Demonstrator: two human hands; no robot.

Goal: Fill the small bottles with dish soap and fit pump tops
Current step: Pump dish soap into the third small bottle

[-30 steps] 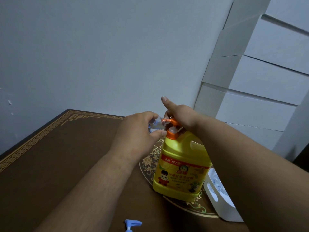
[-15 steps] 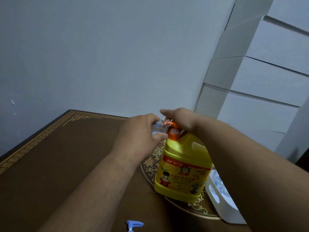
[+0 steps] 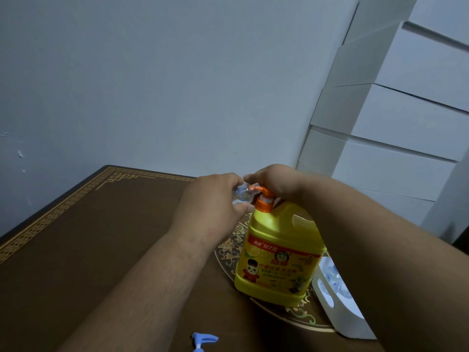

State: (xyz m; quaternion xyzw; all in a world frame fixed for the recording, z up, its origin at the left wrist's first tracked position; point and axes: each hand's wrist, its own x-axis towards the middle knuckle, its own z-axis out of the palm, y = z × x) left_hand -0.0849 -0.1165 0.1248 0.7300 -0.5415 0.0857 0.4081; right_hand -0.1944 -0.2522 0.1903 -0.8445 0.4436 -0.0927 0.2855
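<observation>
A big yellow dish soap jug with an orange pump head stands on the brown table. My left hand grips a small clear bottle and holds its mouth against the pump's spout. My right hand lies on top of the orange pump head, fingers bent down over it. A loose blue pump top lies on the table near the bottom edge of the view.
A white basket holding several clear small bottles stands right of the jug, partly hidden by my right arm. White stacked boxes rise at the right. A grey wall runs behind the table's far edge.
My right hand has come down from a raised finger onto the pump head, and the pump head now sits lower. My left hand keeps the small bottle at the spout.
</observation>
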